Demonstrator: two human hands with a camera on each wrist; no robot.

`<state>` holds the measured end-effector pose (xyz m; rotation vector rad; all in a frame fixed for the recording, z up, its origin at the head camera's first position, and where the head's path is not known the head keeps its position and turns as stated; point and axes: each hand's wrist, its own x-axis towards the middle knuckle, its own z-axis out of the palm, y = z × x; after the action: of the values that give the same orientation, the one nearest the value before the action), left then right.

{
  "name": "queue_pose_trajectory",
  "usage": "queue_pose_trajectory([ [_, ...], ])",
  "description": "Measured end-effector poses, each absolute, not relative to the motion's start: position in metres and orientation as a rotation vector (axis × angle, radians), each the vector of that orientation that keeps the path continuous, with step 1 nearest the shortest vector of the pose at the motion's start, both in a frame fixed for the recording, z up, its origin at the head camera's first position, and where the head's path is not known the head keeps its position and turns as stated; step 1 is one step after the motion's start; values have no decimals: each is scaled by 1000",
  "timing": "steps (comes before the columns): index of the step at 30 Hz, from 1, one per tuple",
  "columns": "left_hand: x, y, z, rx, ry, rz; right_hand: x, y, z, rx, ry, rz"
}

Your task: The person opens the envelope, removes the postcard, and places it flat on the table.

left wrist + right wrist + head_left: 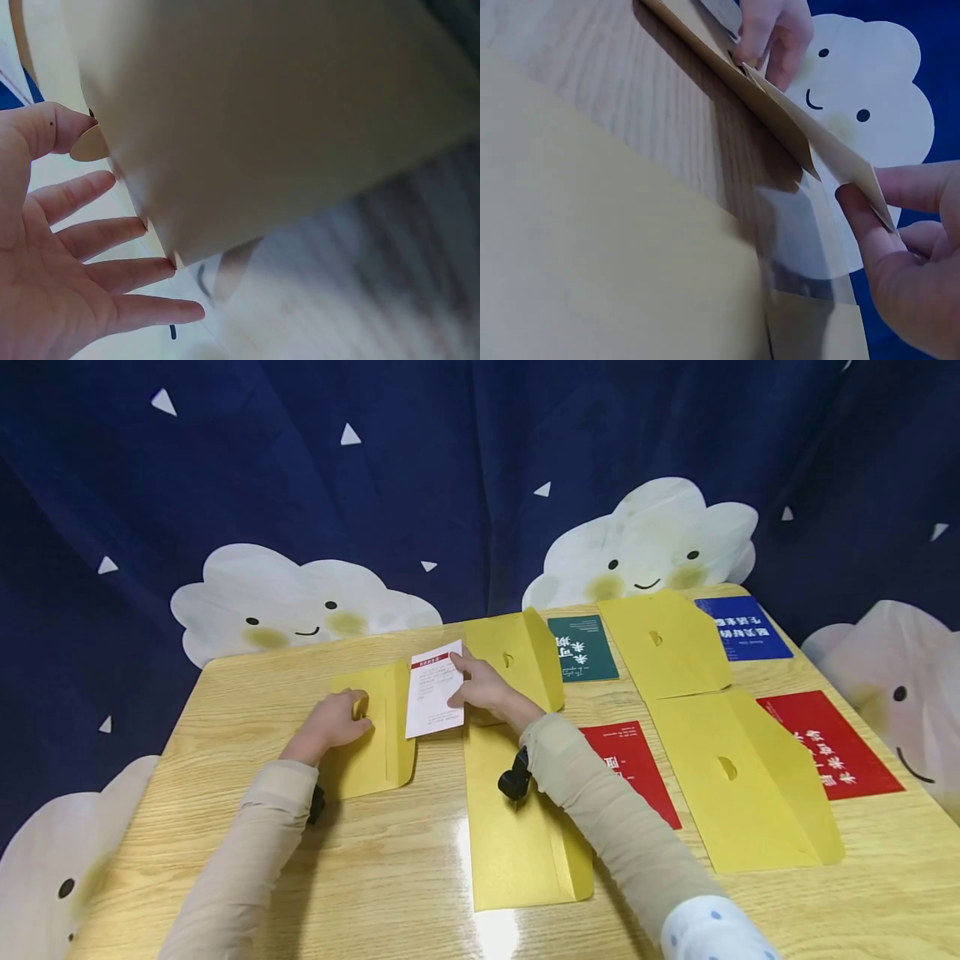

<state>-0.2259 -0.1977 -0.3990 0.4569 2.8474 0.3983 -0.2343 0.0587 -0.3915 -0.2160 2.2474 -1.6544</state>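
Observation:
A yellow envelope (367, 752) lies at the left of the wooden table (360, 877). My left hand (337, 718) pinches its raised flap; in the left wrist view the thumb and fingers of that hand (67, 240) meet the envelope's edge (262, 135) by a small tab. My right hand (483, 687) pinches a white card (435, 689) with a red header strip, held tilted at the envelope's open right side. In the right wrist view my right hand (900, 240) grips a paper corner, and my left hand (772, 34) holds the flap (780, 112) farther off.
Several more yellow envelopes lie about: one under my right forearm (517, 843), one behind the right hand (517, 652), two at the right (667, 643) (750, 785). Green (585, 647), blue (742, 628) and red cards (637, 768) (832, 743) lie beside them. A cloud-print curtain hangs behind.

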Motion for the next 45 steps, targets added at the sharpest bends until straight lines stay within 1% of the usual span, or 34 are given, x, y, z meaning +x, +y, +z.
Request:
queue_pose_trajectory([
  [6, -231, -202, -397, 414, 2836, 385, -245, 62, -389, -217, 2235, -1642],
  [13, -237, -208, -396, 370, 2824, 408, -259, 68, -389, -159, 2236, -1646],
  [19, -244, -215, -397, 316, 2810, 445, -271, 68, -395, -136, 2241, -1619],
  [28, -252, -220, -397, 300, 2811, 430, -284, 57, -409, -139, 2279, -1565],
  [32, -253, -220, -398, 299, 2807, 434, -284, 57, -409, -162, 2331, -1508],
  [38, -254, -220, -398, 330, 2817, 436, -278, 60, -397, -214, 2442, -1359],
  [45, -239, -211, -393, 463, 2894, 491, -264, 70, -384, -274, 2595, -1197],
])
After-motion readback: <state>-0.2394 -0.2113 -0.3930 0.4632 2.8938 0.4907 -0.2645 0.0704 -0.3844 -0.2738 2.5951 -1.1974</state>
